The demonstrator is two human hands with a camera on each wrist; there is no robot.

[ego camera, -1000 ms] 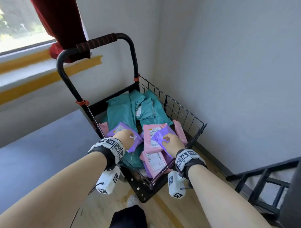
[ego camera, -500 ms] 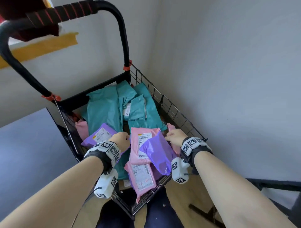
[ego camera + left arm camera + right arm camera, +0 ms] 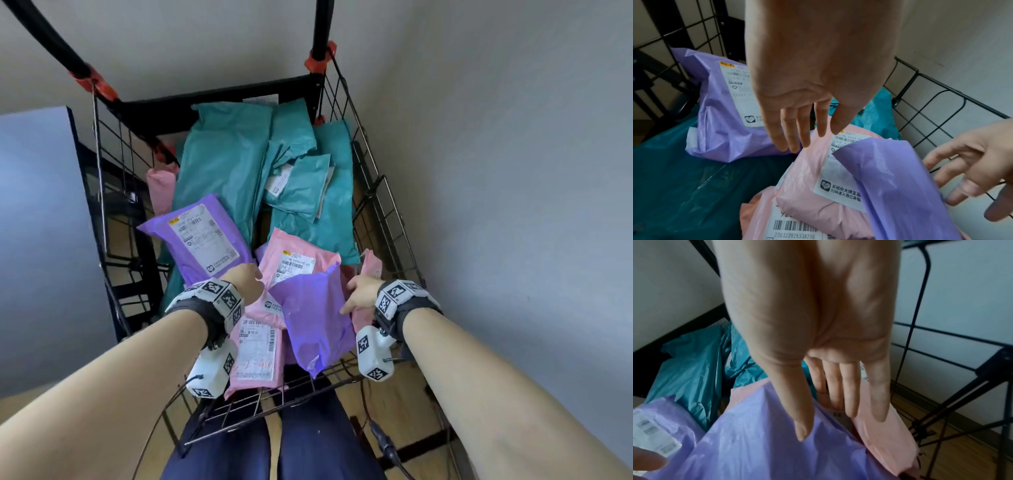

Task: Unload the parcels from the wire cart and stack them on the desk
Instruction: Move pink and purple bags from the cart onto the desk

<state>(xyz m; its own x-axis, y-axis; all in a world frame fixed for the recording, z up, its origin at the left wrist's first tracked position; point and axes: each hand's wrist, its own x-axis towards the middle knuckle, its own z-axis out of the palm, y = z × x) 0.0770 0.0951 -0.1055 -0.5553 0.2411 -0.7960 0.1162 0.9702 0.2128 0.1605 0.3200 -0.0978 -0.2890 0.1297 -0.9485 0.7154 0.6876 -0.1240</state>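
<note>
The black wire cart (image 3: 378,192) holds several soft mailers. A plain purple parcel (image 3: 315,325) leans at the front against a pink labelled parcel (image 3: 298,265). A second purple parcel (image 3: 202,240) with a label lies to their left. My left hand (image 3: 245,279) hovers open with straight fingers (image 3: 795,139) over the gap between that purple parcel (image 3: 721,123) and the pink one (image 3: 807,175). My right hand (image 3: 359,294) is open at the plain purple parcel's right edge. Its thumb (image 3: 803,426) lies over the purple film (image 3: 760,443), and its fingers reach behind toward a pink parcel (image 3: 885,438).
Teal parcels (image 3: 222,164) fill the cart's back half, and another pink labelled parcel (image 3: 255,356) lies at the front. The cart stands against a grey wall (image 3: 513,171) on the right. A black metal frame (image 3: 962,386) stands right of the cart. My legs (image 3: 274,445) touch the cart's front.
My head has come closer over the cart. The right hand has left the plain purple parcel's face and moved to its right edge. The left hand has shifted off the labelled purple parcel toward the pink one.
</note>
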